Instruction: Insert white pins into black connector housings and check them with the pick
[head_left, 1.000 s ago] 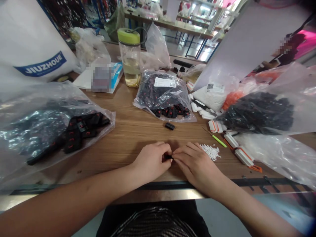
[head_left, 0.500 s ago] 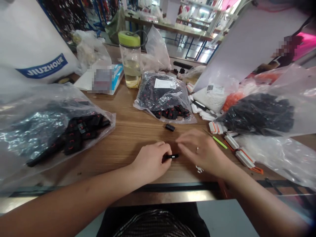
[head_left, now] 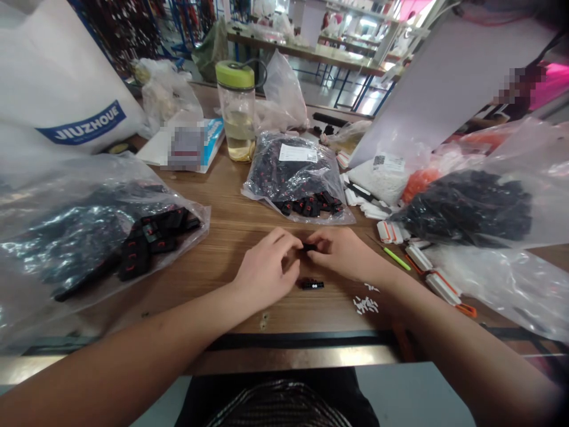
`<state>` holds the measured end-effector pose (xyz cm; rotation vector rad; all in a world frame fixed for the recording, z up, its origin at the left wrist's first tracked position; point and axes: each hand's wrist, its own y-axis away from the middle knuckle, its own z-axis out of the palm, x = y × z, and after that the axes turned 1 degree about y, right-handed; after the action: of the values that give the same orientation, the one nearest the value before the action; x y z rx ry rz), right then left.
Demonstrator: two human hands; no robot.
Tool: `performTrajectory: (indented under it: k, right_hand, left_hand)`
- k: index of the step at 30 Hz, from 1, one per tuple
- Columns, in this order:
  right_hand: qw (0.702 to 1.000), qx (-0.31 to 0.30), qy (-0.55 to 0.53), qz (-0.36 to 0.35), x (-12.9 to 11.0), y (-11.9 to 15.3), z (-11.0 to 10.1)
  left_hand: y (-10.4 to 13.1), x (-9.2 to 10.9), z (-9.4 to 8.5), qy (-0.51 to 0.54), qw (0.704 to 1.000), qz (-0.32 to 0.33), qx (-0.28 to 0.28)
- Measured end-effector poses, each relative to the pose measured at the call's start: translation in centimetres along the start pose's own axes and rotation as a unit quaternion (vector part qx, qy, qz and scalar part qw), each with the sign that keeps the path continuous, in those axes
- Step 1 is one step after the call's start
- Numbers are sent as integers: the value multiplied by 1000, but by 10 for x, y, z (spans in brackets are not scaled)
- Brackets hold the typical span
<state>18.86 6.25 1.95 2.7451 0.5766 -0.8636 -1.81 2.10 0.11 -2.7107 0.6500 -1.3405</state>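
My left hand (head_left: 267, 270) and my right hand (head_left: 344, 252) meet over the wooden table (head_left: 231, 231), fingertips pinching a small black plastic part (head_left: 309, 247) between them. A second small black part with white dots (head_left: 313, 285) lies on the table just below the hands. A little heap of tiny white pieces (head_left: 365, 304) sits to the right of it. Behind the hands lies a clear bag of black and red parts (head_left: 296, 175), its mouth open toward me.
A large clear bag of black parts (head_left: 89, 237) lies at the left, another (head_left: 471, 207) at the right. White and orange clips (head_left: 427, 270) and a green stick (head_left: 395, 258) lie at the right. A bottle with a green lid (head_left: 236, 112) stands behind.
My left hand set the black part with white dots down on the table. Both hands moved forward and closed on the loose black part that lay near the bag.
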Motion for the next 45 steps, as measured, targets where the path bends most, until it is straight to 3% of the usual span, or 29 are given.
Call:
performTrajectory:
  k: [3, 6, 9, 12, 15, 19, 21, 23, 25, 32, 36, 41, 45]
  right_hand:
    - [993, 17, -115, 37, -1, 4, 3]
    - [981, 81, -168, 54, -10, 5, 9]
    - [979, 118, -161, 31, -26, 7, 18]
    - [987, 142, -82, 6, -39, 11, 24]
    - [992, 116, -41, -12, -39, 18, 14]
    - [990, 128, -58, -7, -11, 37, -24]
    - [993, 110, 5, 41, 11, 51, -43]
    - [993, 59, 59, 88, 31, 64, -55]
    - [986, 37, 96, 129, 48, 76, -61]
    - [949, 69, 205, 230, 76, 101, -68]
    - [956, 49, 188, 220, 78, 103, -64]
    - [931, 56, 252, 256, 82, 98, -62]
    - [946, 46, 195, 253, 93, 100, -71]
  left_hand:
    - [-7, -7, 1, 22, 999, -30, 26]
    - [-8, -9, 3, 144, 985, -94, -5]
    - [-10, -10, 5, 292, 945, -146, -27]
    - [-11, -13, 8, 351, 922, -165, -16]
    - [-11, -16, 9, 306, 941, -142, -13]
    - [-6, -14, 4, 59, 996, 29, -58]
    - [-3, -11, 2, -54, 988, 102, -100]
    - [-3, -9, 1, -112, 978, 124, -127]
    - [-4, -9, 1, -127, 975, 123, -135]
    - [-5, -13, 2, -84, 980, 130, -122]
    - [-3, -12, 3, -77, 982, 126, -120]
    - [-4, -10, 3, -71, 983, 123, -119]
    - [-3, -10, 3, -74, 984, 116, -116]
